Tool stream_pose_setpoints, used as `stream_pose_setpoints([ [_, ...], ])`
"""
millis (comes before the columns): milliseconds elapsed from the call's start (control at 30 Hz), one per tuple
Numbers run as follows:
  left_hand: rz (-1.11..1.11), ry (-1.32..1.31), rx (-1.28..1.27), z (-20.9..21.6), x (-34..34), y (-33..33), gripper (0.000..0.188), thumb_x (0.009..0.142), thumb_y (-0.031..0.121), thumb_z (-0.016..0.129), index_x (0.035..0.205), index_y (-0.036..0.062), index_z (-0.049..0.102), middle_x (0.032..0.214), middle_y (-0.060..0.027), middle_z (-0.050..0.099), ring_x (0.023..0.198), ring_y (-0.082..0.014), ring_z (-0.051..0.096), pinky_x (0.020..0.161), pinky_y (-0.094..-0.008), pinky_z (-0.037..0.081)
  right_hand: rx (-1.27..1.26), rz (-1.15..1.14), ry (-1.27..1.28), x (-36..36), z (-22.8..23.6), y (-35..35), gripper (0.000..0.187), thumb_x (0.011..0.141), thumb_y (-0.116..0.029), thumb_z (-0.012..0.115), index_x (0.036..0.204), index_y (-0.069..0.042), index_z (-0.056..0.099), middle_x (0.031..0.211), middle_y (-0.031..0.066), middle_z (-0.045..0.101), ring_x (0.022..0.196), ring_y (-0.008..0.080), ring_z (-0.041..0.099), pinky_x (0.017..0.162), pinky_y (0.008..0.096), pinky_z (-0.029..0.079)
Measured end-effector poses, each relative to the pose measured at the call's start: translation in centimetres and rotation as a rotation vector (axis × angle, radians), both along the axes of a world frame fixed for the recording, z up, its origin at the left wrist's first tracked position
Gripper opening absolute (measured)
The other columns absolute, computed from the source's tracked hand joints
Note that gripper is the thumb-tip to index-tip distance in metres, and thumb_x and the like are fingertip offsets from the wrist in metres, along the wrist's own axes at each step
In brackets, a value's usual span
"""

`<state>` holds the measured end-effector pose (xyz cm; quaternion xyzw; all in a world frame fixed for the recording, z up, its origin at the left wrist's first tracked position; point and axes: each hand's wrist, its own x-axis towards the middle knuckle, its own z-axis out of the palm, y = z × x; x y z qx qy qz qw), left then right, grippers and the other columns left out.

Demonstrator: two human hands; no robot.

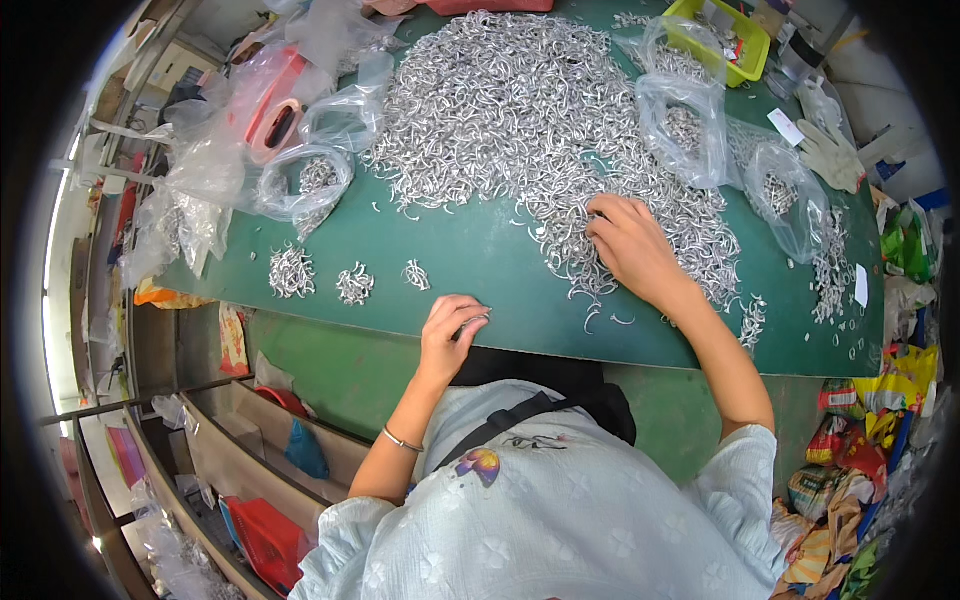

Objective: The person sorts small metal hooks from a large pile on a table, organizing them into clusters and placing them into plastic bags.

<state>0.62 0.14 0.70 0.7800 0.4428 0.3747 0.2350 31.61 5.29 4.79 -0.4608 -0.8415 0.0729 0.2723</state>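
A broad heap of small curved silvery metal pieces (490, 110) covers much of the green table (470, 250). My right hand (632, 245) reaches into the heap's near right part, its fingers bent down among the pieces; whether they pinch one is hidden. Near the table's front edge, my left hand (455, 328) is closed, thumb against curled fingers, around something small and silvery that I cannot make out clearly. Left of it lie three small piles: a large one (291, 271), a middle one (355, 284) and a little one (416, 274).
Open clear plastic bags holding metal pieces stand at left (318, 180) and right (785, 190). A yellow-green basket (740, 60), a glove (830, 155) and a white tag (861, 286) lie on the right. Shelving (240, 440) is at lower left; colourful packages (850, 440) are at right.
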Motion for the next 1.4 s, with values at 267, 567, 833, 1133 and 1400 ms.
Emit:
stream_pose_setpoints([
  [267, 0.008, -0.013, 0.034, -0.5, 0.3, 0.3, 0.021, 0.071, -0.003, 0.077, 0.09, 0.0037, 0.071, 0.092, -0.0084, 0.066, 0.088, -0.0263, 0.062, 0.077, -0.035, 0.05, -0.068, 0.23, -0.194, -1.4, -1.8, -4.0, 0.066, 0.078, -0.041, 0.073, 0.134, -0.012, 0.052, 0.146, 0.0126, 0.041, 0.14, 0.0359, 0.03, 0.112, 0.0537, 0.027],
  [567, -0.001, -0.043, 0.03, -0.5, -0.2, 0.0, 0.021, 0.072, -0.003, 0.076, 0.091, 0.0036, 0.071, 0.093, -0.0084, 0.066, 0.089, -0.0265, 0.061, 0.078, -0.0356, 0.05, 0.207, 0.017, -0.37, -1.1, -3.0, 0.8, 0.036, 0.087, -0.031, 0.064, 0.118, -0.013, 0.06, 0.133, 0.0113, 0.05, 0.134, 0.033, 0.038, 0.106, 0.056, 0.033],
  [833, 0.018, -0.06, 0.053, -1.1, -0.1, 0.6, 0.02, 0.072, -0.004, 0.075, 0.091, 0.003, 0.069, 0.093, -0.0087, 0.065, 0.088, -0.0281, 0.06, 0.078, -0.0363, 0.049, 0.288, -0.138, -0.397, -1.7, -4.1, 3.5, 0.037, 0.091, -0.039, 0.06, 0.117, -0.013, 0.059, 0.131, 0.012, 0.05, 0.131, 0.0369, 0.039, 0.099, 0.0567, 0.038],
  [1133, 0.017, -0.06, -0.001, -0.2, 0.5, 0.4, 0.02, 0.073, -0.008, 0.071, 0.091, 0.0017, 0.07, 0.092, -0.0092, 0.064, 0.089, -0.0267, 0.059, 0.078, -0.035, 0.049, 0.365, -0.28, -0.323, -1.5, -4.0, 6.2, 0.04, 0.09, -0.042, 0.062, 0.11, -0.008, 0.057, 0.123, 0.0087, 0.055, 0.12, 0.0293, 0.049, 0.088, 0.0412, 0.045],
  [1400, -0.117, -0.062, 0.002, -0.3, 1.4, 1.4, 0.02, 0.075, -0.008, 0.068, 0.093, 0.0014, 0.067, 0.093, -0.0104, 0.061, 0.09, -0.03, 0.057, 0.079, -0.0381, 0.046, 0.266, -0.401, -0.081, -1.6, -2.1, 8.8, 0.03, 0.089, -0.03, 0.066, 0.103, -0.004, 0.059, 0.102, 0.0102, 0.063, 0.094, 0.0282, 0.062, 0.077, 0.0378, 0.053],
])
